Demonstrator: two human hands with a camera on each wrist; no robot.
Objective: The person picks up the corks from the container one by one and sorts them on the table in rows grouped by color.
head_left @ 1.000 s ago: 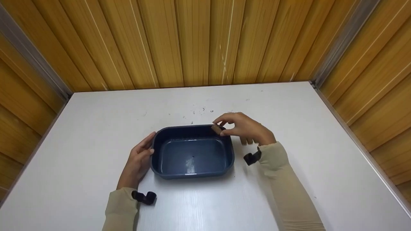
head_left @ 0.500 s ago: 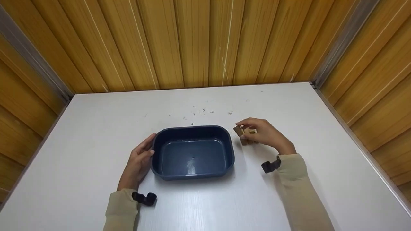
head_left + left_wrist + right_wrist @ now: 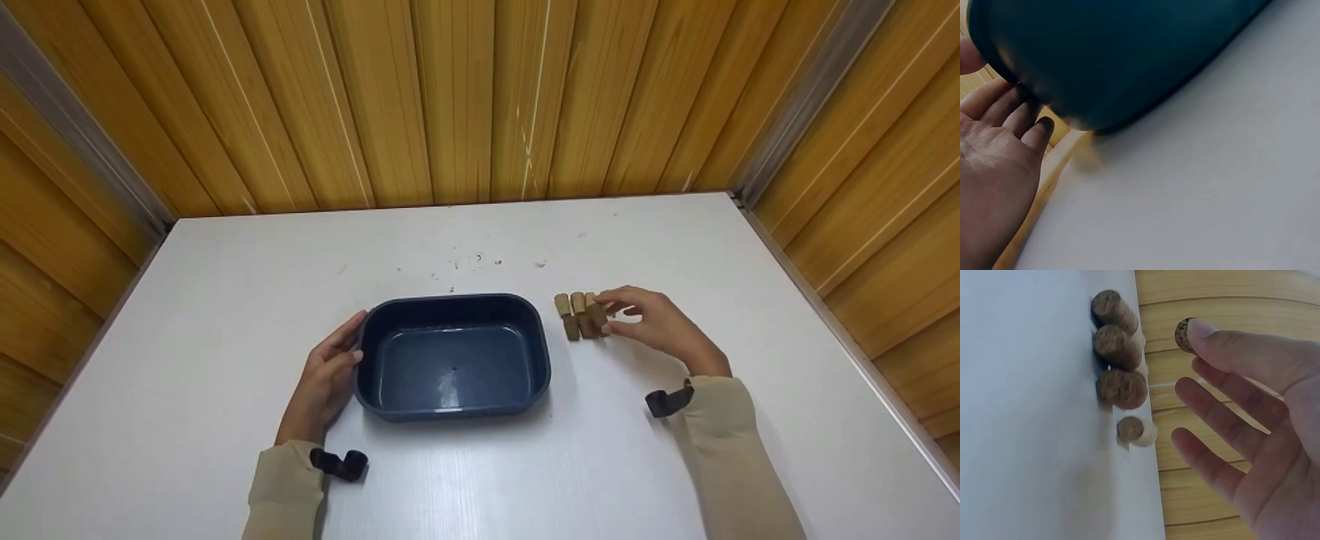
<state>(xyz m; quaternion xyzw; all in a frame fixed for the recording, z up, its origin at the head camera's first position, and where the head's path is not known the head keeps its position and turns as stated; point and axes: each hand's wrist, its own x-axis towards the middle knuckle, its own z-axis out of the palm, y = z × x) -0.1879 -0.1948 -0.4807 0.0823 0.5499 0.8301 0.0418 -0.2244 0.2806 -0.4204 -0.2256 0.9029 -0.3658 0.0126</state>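
My left hand (image 3: 324,379) holds the left side of a dark blue plastic tub (image 3: 454,375), thumb at the rim and fingers against the outer wall. In the left wrist view the same fingers reach along the tub's wall (image 3: 1100,62). To the right of the tub, my right hand (image 3: 660,326) pinches a brown cork (image 3: 1183,336) between thumb and forefinger, its other fingers spread. Beside that hand stand several corks, lighter ones (image 3: 562,304) behind and darker ones (image 3: 571,328) in front. The right wrist view shows the dark corks (image 3: 1122,389) lined up close together.
A white table (image 3: 465,487) carries everything, with dark scuff marks behind the tub. Wood-patterned panels (image 3: 450,105) rise at its back and sides. A black camera mount sits on each wrist over a beige sleeve (image 3: 727,435).
My right hand has carried the cork rightward from over the tub's back right corner to the group of corks, which now shows more fully. My left hand has stayed on the tub.
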